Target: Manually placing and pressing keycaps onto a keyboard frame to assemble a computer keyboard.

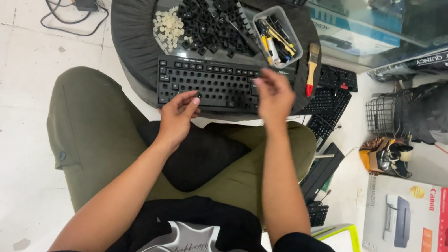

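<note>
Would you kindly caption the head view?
Left hand pinches a black keycap over a keyboard; right hand hovers.

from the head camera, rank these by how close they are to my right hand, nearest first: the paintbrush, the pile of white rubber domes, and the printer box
From the right hand:
1. paintbrush, just right of it, on the round table's edge.
2. pile of white rubber domes, up and left, on the table.
3. printer box, far right, on the floor.

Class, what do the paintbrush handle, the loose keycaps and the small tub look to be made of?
Paintbrush handle: seemingly bare wood, pale tan, red tip. Keycaps: probably matte black plastic, evenly dull. Tub: likely clear plastic, since its contents show through.
</note>
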